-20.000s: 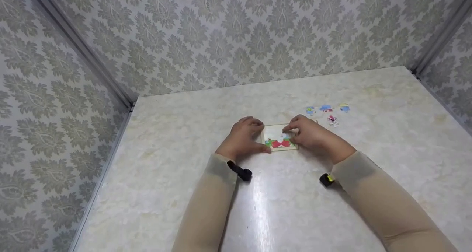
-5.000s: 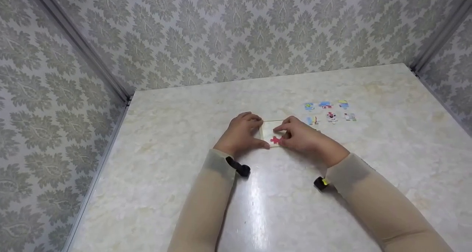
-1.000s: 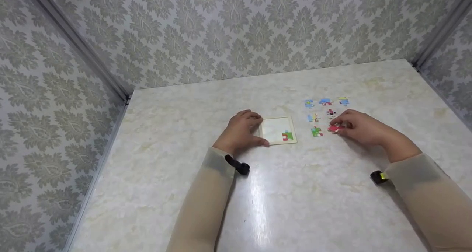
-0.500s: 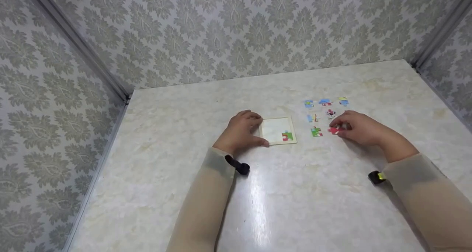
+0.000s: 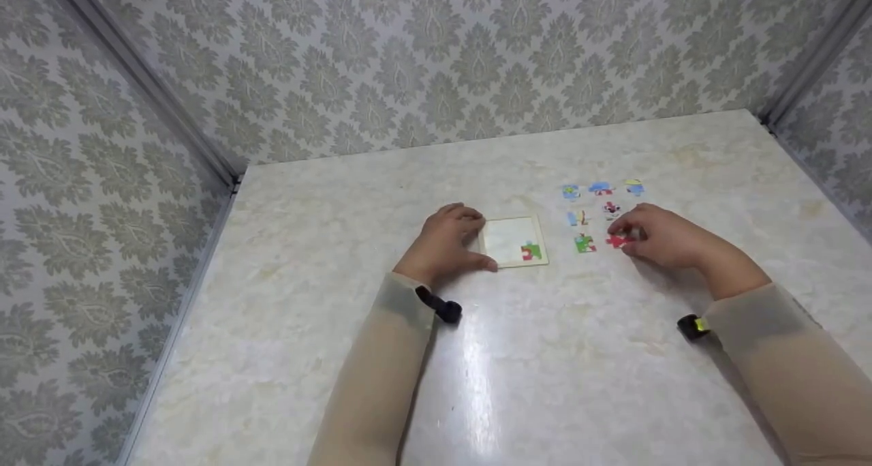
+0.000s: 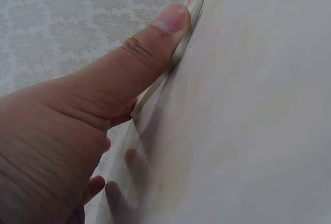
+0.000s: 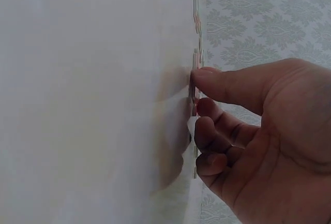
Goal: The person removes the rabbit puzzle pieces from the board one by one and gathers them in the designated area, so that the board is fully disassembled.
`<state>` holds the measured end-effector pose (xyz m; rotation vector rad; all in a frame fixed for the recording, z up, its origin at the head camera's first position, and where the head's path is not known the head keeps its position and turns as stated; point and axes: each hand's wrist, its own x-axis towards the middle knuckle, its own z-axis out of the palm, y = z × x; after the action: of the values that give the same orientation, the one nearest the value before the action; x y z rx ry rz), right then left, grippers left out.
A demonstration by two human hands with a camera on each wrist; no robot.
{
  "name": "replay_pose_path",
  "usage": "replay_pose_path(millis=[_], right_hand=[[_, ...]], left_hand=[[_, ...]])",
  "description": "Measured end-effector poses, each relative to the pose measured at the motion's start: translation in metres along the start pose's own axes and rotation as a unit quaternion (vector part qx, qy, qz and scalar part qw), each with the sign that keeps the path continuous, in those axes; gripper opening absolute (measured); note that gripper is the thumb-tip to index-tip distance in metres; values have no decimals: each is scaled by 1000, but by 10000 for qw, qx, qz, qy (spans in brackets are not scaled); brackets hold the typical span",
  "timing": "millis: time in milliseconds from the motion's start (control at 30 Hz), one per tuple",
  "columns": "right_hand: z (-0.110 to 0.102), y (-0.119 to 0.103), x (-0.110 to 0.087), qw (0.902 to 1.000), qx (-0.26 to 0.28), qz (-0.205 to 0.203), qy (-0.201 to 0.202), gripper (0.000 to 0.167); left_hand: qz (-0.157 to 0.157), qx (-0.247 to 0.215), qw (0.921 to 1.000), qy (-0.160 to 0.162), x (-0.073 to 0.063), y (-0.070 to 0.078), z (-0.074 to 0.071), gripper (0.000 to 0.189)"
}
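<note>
My left hand (image 5: 446,244) grips the left side of a shallow square puzzle tray (image 5: 543,241), its thumb at the near corner and fingers at the far one. In the left wrist view the thumb presses the tray's edge (image 6: 178,53). One green and red puzzle piece (image 5: 531,251) lies in the tray's near right corner. Right of the tray, my right hand (image 5: 671,238) pinches a red puzzle piece (image 5: 618,241) low at the table. The right wrist view shows thumb and fingertips at that thin piece (image 7: 194,94). Its right part is covered by the fingers.
Loose puzzle pieces lie in rows beyond the right hand: a green one (image 5: 584,243), a blue and yellow one (image 5: 578,218), a black, white and red one (image 5: 611,210), and blue ones (image 5: 601,189) behind. A patterned wall (image 5: 436,57) stands behind the table (image 5: 327,214).
Red and green pieces have left the tray for the rows on the right. My right hand has moved right from the tray with the red piece; it barely shifts in the last second.
</note>
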<state>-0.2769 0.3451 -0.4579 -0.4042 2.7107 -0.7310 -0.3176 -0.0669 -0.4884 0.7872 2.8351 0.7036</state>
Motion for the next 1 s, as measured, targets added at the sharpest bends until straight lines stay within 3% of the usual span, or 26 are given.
replay_pose_path(millis=[600, 1000], right_hand=[[8, -45, 15, 9986, 488, -180, 92, 40], [19, -90, 31, 9939, 884, -632, 173, 43]], left_hand=[[10, -17, 10000, 6, 3, -2, 2, 99], [53, 62, 10000, -8, 3, -3, 2, 98]])
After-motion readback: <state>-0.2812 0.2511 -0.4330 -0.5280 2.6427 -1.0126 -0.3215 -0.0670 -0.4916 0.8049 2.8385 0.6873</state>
